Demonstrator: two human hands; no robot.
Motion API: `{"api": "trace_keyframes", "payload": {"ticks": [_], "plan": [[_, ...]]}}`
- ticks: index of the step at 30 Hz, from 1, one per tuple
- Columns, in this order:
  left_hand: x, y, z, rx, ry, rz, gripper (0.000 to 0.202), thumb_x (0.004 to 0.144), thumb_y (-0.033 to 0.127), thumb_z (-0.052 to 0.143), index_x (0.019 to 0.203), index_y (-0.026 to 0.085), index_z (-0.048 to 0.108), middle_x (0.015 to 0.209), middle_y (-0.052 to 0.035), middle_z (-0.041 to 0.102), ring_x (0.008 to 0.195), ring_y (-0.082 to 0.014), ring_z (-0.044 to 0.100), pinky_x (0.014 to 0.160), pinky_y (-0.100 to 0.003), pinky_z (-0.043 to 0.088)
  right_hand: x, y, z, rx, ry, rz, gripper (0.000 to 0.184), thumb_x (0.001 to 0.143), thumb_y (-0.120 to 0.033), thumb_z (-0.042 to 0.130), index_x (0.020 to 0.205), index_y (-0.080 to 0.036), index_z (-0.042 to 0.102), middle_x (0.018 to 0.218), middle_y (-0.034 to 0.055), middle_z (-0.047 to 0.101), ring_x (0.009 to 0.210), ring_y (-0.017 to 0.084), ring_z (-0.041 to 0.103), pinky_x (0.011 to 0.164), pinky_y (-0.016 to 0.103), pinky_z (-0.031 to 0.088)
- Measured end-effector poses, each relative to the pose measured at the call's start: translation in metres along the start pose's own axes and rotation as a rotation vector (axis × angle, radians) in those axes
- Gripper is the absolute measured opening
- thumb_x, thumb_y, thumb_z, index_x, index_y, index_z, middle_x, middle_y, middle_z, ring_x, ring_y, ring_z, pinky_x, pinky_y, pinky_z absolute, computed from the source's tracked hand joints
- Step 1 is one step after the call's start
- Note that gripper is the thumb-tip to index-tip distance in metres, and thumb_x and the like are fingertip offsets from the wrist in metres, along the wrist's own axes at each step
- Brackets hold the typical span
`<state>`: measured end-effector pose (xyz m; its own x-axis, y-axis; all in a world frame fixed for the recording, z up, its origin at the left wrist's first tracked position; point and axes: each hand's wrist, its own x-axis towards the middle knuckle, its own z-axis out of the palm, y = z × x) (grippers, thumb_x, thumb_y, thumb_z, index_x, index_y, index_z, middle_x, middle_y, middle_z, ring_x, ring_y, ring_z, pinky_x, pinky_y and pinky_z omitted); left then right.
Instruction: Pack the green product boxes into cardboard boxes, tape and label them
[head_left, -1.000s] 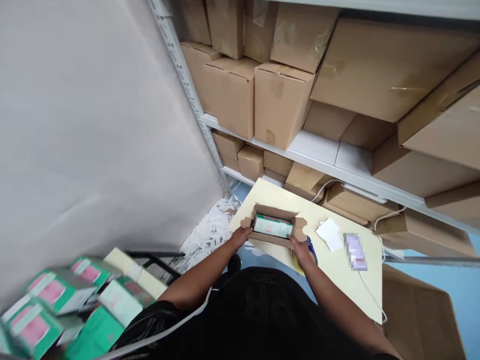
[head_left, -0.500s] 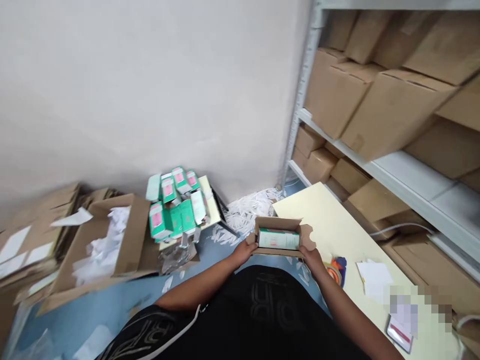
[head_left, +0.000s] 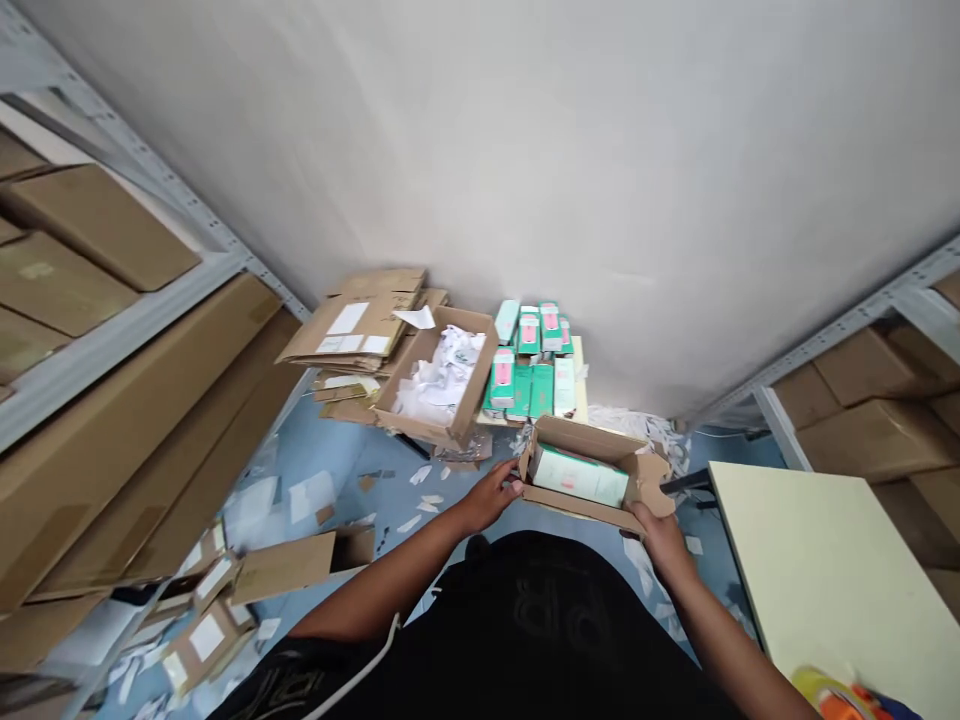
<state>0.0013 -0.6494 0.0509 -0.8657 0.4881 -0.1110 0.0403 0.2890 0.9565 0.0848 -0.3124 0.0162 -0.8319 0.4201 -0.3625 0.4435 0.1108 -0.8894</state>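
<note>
Between my two hands is an open cardboard box [head_left: 581, 508], held in front of my body and slightly tilted. Inside it lies a white and green carton [head_left: 577, 478]. My left hand [head_left: 491, 495] grips the box's left end, thumb near the rim. At the right end, my right hand [head_left: 658, 535] is closed on the wall below an upright flap. Just beyond the box, several green and pink cartons [head_left: 541, 385] stand and lie on a small pale table [head_left: 580, 375]. To their left sits a bigger cardboard box [head_left: 480, 395] with crumpled white paper [head_left: 450, 365] in it.
Flattened cardboard [head_left: 375, 305] is stacked by the wall. Shelving with boxes stands left [head_left: 142, 320] and right [head_left: 780, 420]. A pale table [head_left: 825, 560] is on my right. Paper scraps and a cardboard box [head_left: 289, 565] lie on the blue floor [head_left: 315, 440].
My view has swung left, bringing the left shelving and floor boxes into sight. Both hands still hold the box, now nearer the small table with the cartons.
</note>
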Motion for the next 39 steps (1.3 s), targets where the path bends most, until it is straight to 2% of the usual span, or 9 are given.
{"api": "trace_keyframes", "payload": {"ticks": [3, 6, 9, 13, 16, 19, 21, 28, 39], "plan": [[-0.027, -0.001, -0.082, 0.022, -0.062, 0.018, 0.053, 0.1, 0.062, 0.044, 0.118, 0.021, 0.074, 0.116, -0.0088, 0.074, 0.113, -0.0275, 0.066, 0.104, -0.038, 0.049, -0.018, -0.026, 0.052, -0.039, -0.012, -0.063, 0.044, 0.072, -0.05, 0.071, 0.101, -0.017, 0.076, 0.098, 0.0102, 0.078, 0.098, 0.033, 0.072, 0.076, 0.04, 0.062], [-0.033, -0.005, -0.159, 0.106, 0.058, -0.053, 0.049, 0.1, 0.058, 0.047, 0.113, 0.021, 0.076, 0.11, -0.0063, 0.076, 0.106, -0.026, 0.068, 0.099, -0.035, 0.052, -0.037, -0.047, 0.098, -0.094, -0.067, -0.078, 0.038, 0.072, -0.048, 0.07, 0.096, -0.019, 0.076, 0.101, 0.0096, 0.078, 0.102, 0.032, 0.071, 0.084, 0.038, 0.06], [-0.012, -0.013, -0.223, 0.323, 0.21, -0.095, 0.042, 0.096, 0.051, 0.055, 0.117, 0.021, 0.075, 0.115, -0.0058, 0.075, 0.107, -0.0251, 0.067, 0.099, -0.033, 0.05, -0.054, -0.061, 0.137, -0.117, -0.111, -0.068, 0.036, 0.07, -0.047, 0.071, 0.093, -0.02, 0.076, 0.103, 0.0099, 0.079, 0.102, 0.032, 0.07, 0.087, 0.038, 0.058], [0.043, -0.032, -0.276, 0.64, 0.13, -0.049, 0.037, 0.094, 0.038, 0.058, 0.123, 0.02, 0.072, 0.129, -0.0088, 0.07, 0.12, -0.0264, 0.061, 0.109, -0.034, 0.043, -0.068, -0.069, 0.177, -0.139, -0.199, -0.034, 0.038, 0.07, -0.046, 0.071, 0.095, -0.017, 0.076, 0.097, 0.0104, 0.079, 0.096, 0.032, 0.07, 0.083, 0.037, 0.057], [0.083, -0.053, -0.287, 0.812, -0.05, -0.136, 0.052, 0.081, 0.029, 0.075, 0.131, 0.018, 0.068, 0.136, -0.0152, 0.065, 0.129, -0.0331, 0.056, 0.113, -0.039, 0.039, -0.071, -0.074, 0.204, -0.138, -0.255, -0.015, 0.037, 0.074, -0.045, 0.069, 0.096, -0.017, 0.076, 0.096, 0.0096, 0.079, 0.094, 0.03, 0.07, 0.081, 0.037, 0.056], [0.106, -0.075, -0.281, 0.846, -0.177, -0.245, 0.083, 0.06, 0.02, 0.089, 0.139, 0.02, 0.063, 0.147, -0.0211, 0.055, 0.132, -0.0401, 0.053, 0.109, -0.044, 0.042, -0.07, -0.08, 0.227, -0.12, -0.286, -0.005, 0.034, 0.074, -0.045, 0.069, 0.093, -0.017, 0.075, 0.095, 0.0093, 0.078, 0.096, 0.031, 0.069, 0.082, 0.037, 0.056], [0.114, -0.089, -0.274, 0.833, -0.197, -0.272, 0.087, 0.057, 0.018, 0.091, 0.139, 0.022, 0.063, 0.151, -0.0227, 0.051, 0.133, -0.0424, 0.051, 0.108, -0.048, 0.043, -0.069, -0.084, 0.239, -0.094, -0.291, -0.001, 0.034, 0.072, -0.044, 0.07, 0.094, -0.018, 0.075, 0.098, 0.0094, 0.078, 0.1, 0.031, 0.069, 0.083, 0.037, 0.057], [0.125, -0.114, -0.265, 0.837, -0.239, -0.268, 0.033, 0.074, 0.022, 0.08, 0.106, 0.015, 0.077, 0.113, -0.0252, 0.071, 0.118, -0.0419, 0.063, 0.104, -0.054, 0.043, -0.068, -0.082, 0.249, 0.03, -0.279, 0.142, 0.027, 0.069, -0.046, 0.069, 0.078, -0.021, 0.064, 0.069, 0.0021, 0.066, 0.061, 0.02, 0.06, 0.054, 0.033, 0.057], [0.141, -0.108, -0.253, 0.855, -0.247, -0.281, 0.007, 0.074, 0.017, 0.078, 0.081, 0.017, 0.078, 0.096, -0.0217, 0.076, 0.115, -0.0411, 0.063, 0.103, -0.057, 0.038, -0.069, -0.082, 0.252, 0.028, -0.255, 0.116, 0.026, 0.072, -0.044, 0.068, 0.08, -0.019, 0.064, 0.072, 0.0029, 0.067, 0.06, 0.018, 0.061, 0.052, 0.029, 0.055]]}}
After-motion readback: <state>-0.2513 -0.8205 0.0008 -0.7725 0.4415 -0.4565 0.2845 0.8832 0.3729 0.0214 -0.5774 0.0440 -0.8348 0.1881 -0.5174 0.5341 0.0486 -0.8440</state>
